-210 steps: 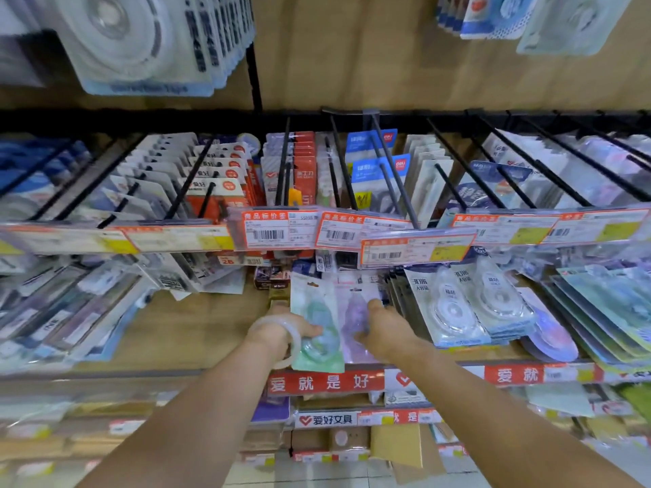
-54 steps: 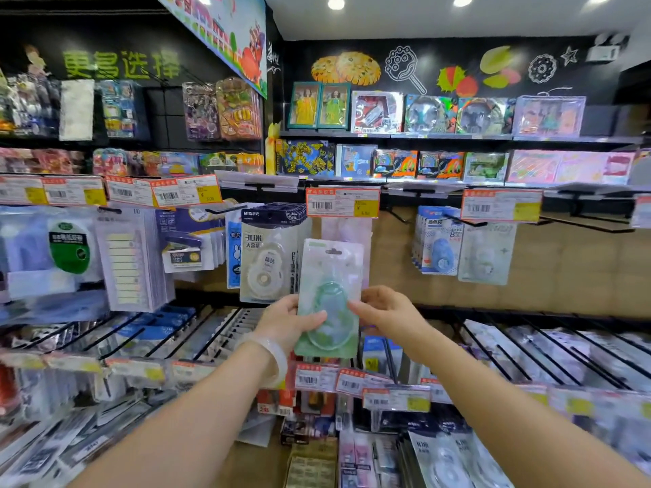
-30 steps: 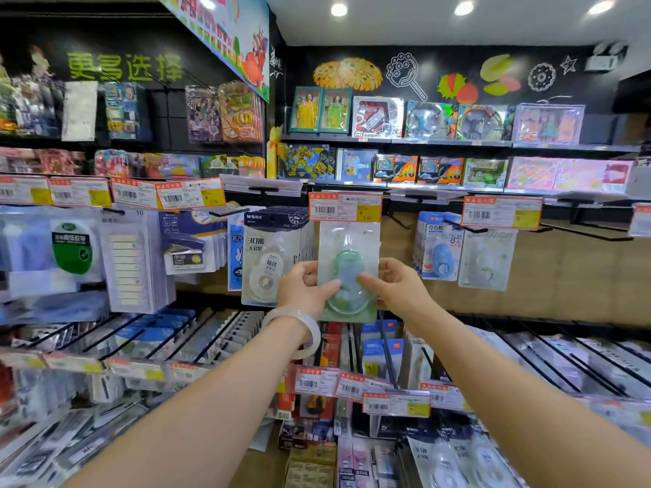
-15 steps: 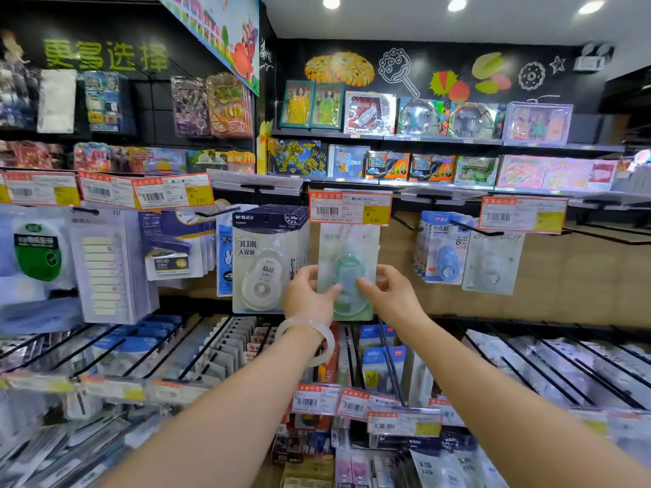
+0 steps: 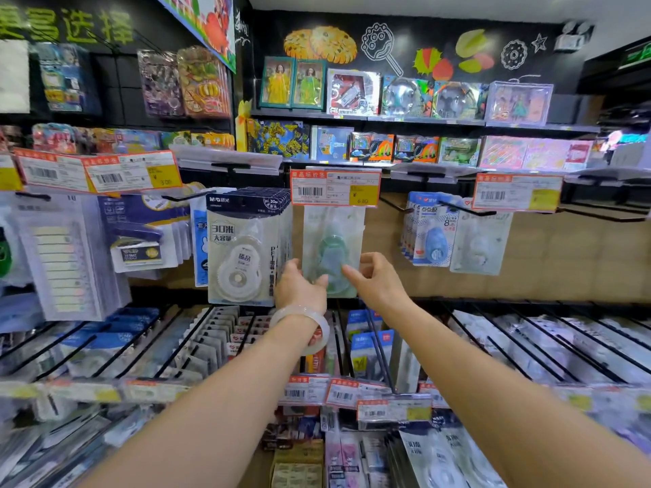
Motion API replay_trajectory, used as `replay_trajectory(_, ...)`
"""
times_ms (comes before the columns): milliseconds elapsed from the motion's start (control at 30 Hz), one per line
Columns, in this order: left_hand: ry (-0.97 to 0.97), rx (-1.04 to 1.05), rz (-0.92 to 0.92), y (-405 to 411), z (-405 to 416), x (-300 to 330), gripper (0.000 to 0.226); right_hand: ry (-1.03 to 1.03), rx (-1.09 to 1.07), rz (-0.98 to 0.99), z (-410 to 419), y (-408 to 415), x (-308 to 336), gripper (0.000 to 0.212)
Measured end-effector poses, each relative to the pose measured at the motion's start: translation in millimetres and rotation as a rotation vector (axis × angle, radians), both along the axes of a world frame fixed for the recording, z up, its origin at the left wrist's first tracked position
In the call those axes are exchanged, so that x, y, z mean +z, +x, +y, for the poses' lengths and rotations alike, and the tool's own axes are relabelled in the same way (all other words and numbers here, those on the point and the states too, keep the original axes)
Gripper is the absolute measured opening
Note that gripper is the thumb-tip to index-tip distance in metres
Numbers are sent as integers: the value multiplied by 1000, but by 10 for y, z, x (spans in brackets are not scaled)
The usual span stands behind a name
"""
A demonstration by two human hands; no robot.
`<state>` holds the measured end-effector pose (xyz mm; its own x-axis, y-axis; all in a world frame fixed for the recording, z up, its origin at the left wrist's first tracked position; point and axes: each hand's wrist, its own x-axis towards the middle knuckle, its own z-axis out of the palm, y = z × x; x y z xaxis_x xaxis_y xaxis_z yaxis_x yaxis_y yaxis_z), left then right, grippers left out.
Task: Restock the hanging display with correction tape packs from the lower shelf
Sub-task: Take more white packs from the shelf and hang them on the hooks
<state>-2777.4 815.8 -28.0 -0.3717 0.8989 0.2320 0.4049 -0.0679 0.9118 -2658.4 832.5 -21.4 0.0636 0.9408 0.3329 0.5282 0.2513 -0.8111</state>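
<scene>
Both the left hand [image 5: 299,285] and right hand [image 5: 377,281] pinched the green correction tape pack [image 5: 333,253] (hanging under an orange price tag [image 5: 335,188]).

The person is showing two bare forearms with no sleeves reaching into view. The left hand [image 5: 299,285] is wearing nothing on its fingers that can be made out, and a smooth, pale, translucent bangle [image 5: 305,324] is circling the left wrist. The right hand [image 5: 378,283] is wearing no visible jewellery.
</scene>
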Motion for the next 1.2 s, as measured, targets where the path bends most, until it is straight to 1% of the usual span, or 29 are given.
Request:
replay_trajectory(67,-62,-11,97,14,-45,-30,67,-51,10,-42,-51,24,-33,52)
replay_trajectory(133,-106,-12,193,32,-112,-47,68,-79,14,-110,-143,52,-53,51)
replay_trajectory(233,-134,-34,342,70,-261,-77,55,-98,13,-276,-326,99,-69,49)
replay_trajectory(300,-166,-61,480,100,-392,-92,47,-96,9,-414,-448,133,-84,48)
replay_trajectory(400,-181,-102,689,146,-608,-103,42,-95,19,-590,-643,195,-133,46)
replay_trajectory(533,-188,-191,916,238,-921,-164,45,-39,40,-718,-903,317,-211,39)
replay_trajectory(633,-154,-230,1067,357,-1172,-214,37,-44,28,-828,-1141,428,-248,35)
replay_trajectory(800,-146,-289,1201,597,-1533,-377,37,-60,32,-916,-1562,668,-410,28)
replay_trajectory(900,-158,-344,1267,722,-1707,-529,40,-124,35,-910,-1776,848,-565,31)
replay_trajectory(1033,-201,-431,1324,869,-1890,-734,38,-207,50,-904,-1989,1081,-806,26)
replay_trajectory(1200,-307,-509,1352,1055,-2023,-1007,39,-354,67,-902,-2115,1393,-1162,38)
